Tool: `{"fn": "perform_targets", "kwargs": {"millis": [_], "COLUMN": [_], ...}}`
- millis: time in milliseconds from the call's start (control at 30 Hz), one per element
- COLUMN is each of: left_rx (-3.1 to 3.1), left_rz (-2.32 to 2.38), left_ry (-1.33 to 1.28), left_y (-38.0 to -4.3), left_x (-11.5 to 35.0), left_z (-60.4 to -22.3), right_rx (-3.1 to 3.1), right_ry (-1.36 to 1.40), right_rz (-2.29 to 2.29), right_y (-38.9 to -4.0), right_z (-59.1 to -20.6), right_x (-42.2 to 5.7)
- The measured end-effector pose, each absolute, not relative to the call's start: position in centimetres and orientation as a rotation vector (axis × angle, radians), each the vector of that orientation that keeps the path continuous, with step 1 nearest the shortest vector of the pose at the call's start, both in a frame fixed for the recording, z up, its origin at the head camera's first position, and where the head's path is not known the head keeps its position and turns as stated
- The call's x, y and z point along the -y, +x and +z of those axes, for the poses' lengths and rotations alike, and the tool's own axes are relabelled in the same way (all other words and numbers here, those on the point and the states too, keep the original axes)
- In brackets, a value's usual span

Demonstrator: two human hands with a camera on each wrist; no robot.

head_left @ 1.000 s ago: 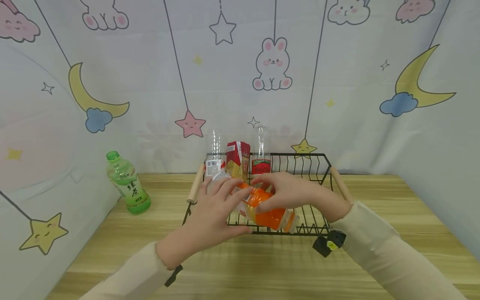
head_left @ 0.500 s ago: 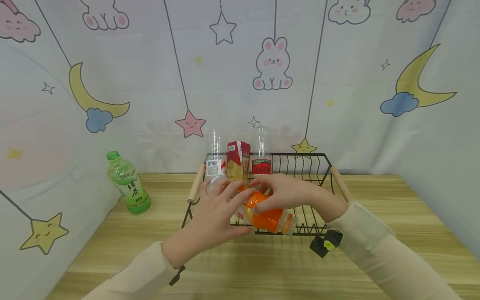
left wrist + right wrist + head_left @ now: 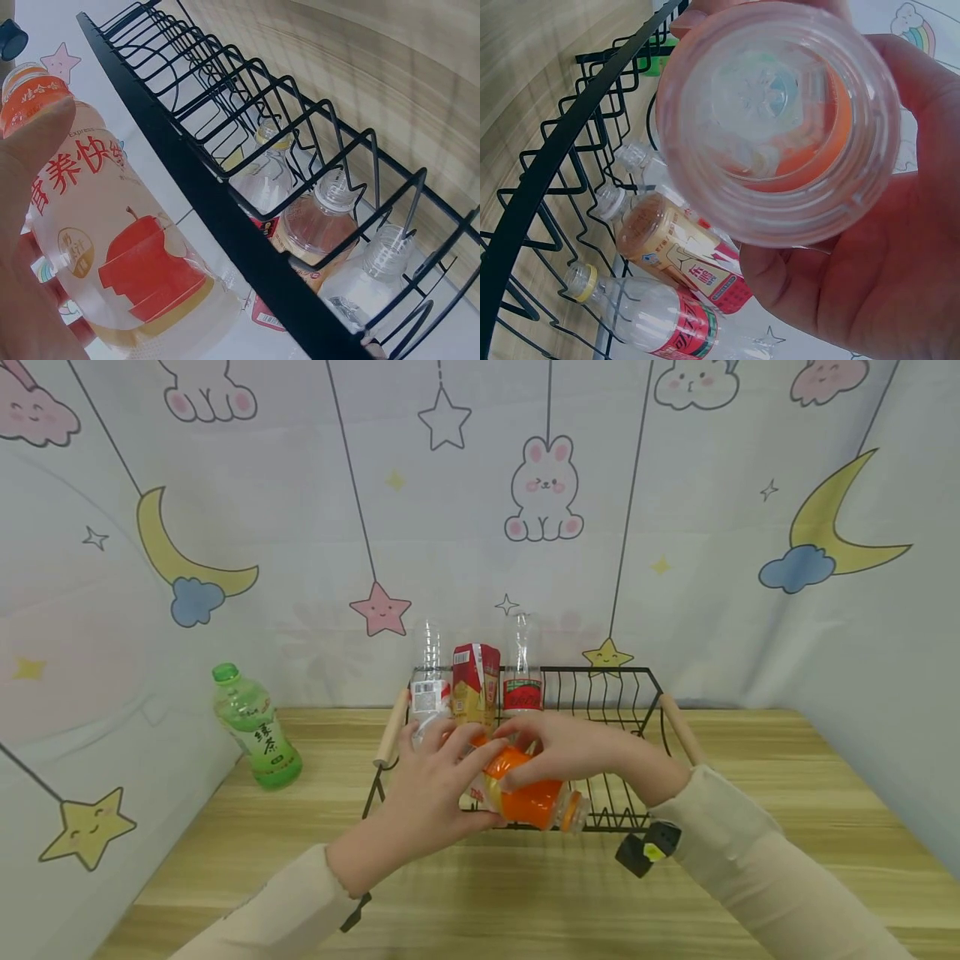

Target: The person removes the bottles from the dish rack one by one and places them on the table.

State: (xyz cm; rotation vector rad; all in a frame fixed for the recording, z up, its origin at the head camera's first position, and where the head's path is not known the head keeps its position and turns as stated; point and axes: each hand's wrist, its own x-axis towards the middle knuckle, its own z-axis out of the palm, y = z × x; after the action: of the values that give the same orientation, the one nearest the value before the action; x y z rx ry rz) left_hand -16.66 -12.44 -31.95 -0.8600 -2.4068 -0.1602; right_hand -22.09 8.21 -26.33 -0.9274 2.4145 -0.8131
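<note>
A plastic drink bottle (image 3: 531,793) with an orange and white label lies tilted across both hands, over the front of a black wire basket (image 3: 630,820). Its uncapped mouth points right, and toward the camera in the right wrist view. My left hand (image 3: 427,785) grips the label end; in the left wrist view the thumb lies across the bottle (image 3: 112,255). With curled fingers my right hand (image 3: 573,747) holds the orange part near the neck. Part of the label hides behind the fingers.
Inside the basket a clear bottle (image 3: 431,685), a red and yellow bottle (image 3: 476,681) and a red-labelled bottle (image 3: 522,689) stand neck down. Wooden handles (image 3: 681,727) flank the basket. A green tea bottle (image 3: 258,731) stands on the wooden table at left, near the fabric wall.
The bottle has shifted slightly left and toward the front, its mouth dipping a little lower. Both hands keep hold of it; the right has moved slightly left with it.
</note>
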Motion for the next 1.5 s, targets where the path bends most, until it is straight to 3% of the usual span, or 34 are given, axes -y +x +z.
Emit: {"fn": "perform_targets", "kwargs": {"millis": [1067,1500], "left_rx": [2.356,2.264], "left_rz": [-0.211,-0.374], "left_ry": [-0.797,-0.667], "left_y": [-17.3,-17.6], "left_x": [13.7,15.5], "left_z": [-31.5,-29.8], "right_rx": [-2.518,-2.578], "right_ry": [-0.822,-0.657], "right_rz": [-1.019,-1.229], "right_y": [-22.7,-25.2], "right_z": [-25.0,-24.3], "right_x": [-8.4,-9.4]}}
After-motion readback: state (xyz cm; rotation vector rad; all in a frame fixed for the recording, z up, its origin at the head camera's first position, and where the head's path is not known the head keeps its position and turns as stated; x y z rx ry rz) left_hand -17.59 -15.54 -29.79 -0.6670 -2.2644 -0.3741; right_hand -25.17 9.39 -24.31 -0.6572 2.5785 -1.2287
